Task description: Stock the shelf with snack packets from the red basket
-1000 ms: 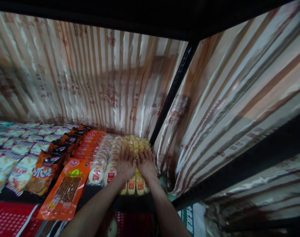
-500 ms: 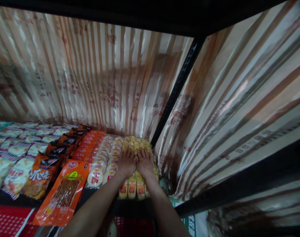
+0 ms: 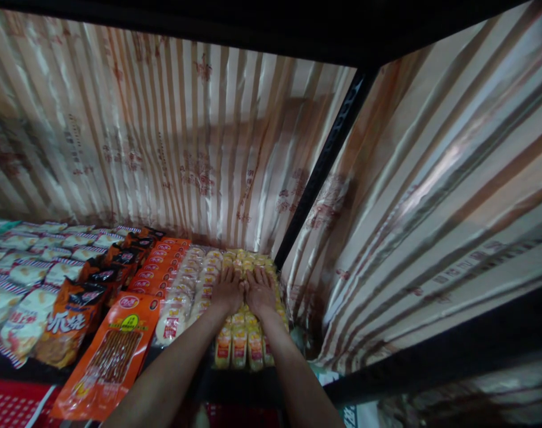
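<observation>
Both my hands lie flat, palms down, on rows of small yellow wrapped snack packs (image 3: 239,343) at the right end of the shelf. My left hand (image 3: 228,291) has its fingers stretched toward the back, over the left part of the packs and close to the round white wrapped snacks (image 3: 169,324). Beside it, thumbs nearly touching, my right hand (image 3: 259,291) rests with fingers spread on the right part. The palms hide the middle of the yellow rows. Neither hand grips anything.
Left of the white snacks lie orange packets of brown sticks (image 3: 114,348), black-and-orange bags (image 3: 65,324) and white bags (image 3: 27,318). A black post (image 3: 324,166) stands behind to the right. Striped sheeting (image 3: 199,137) hangs behind. A red basket (image 3: 14,401) sits below at left.
Both hands stay flat on the yellow packs, almost unmoved. The view has shifted slightly, so the front of the shelf appears a little lower.
</observation>
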`<state>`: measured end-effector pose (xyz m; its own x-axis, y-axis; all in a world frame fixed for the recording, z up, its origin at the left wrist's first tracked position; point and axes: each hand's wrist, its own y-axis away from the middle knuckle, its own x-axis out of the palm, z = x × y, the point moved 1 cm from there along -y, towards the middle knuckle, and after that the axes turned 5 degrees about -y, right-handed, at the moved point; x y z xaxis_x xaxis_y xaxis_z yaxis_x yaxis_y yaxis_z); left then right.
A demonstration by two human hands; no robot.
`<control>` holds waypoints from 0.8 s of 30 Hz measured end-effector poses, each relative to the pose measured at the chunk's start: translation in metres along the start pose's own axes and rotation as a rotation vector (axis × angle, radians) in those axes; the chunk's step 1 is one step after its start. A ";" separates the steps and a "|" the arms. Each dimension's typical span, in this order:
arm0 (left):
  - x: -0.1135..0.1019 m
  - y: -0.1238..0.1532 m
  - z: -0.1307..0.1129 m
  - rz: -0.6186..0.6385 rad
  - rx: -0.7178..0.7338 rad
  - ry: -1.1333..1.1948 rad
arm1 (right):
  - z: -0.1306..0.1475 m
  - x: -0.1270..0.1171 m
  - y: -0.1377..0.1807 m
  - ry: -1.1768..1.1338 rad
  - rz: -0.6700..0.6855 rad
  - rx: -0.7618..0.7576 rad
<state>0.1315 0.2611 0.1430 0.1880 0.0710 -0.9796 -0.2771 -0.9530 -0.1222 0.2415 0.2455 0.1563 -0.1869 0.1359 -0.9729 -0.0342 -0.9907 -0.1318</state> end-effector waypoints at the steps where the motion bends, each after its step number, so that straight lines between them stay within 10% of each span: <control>1: 0.000 0.000 0.000 -0.001 0.007 0.002 | 0.000 0.000 0.000 -0.004 0.005 -0.001; 24: -0.001 -0.017 0.001 -0.049 0.034 -0.005 | 0.000 0.002 -0.015 -0.025 0.044 0.025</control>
<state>0.1348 0.2778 0.1456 0.1976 0.1183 -0.9731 -0.2992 -0.9380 -0.1748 0.2420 0.2607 0.1563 -0.2127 0.0929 -0.9727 -0.0502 -0.9952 -0.0841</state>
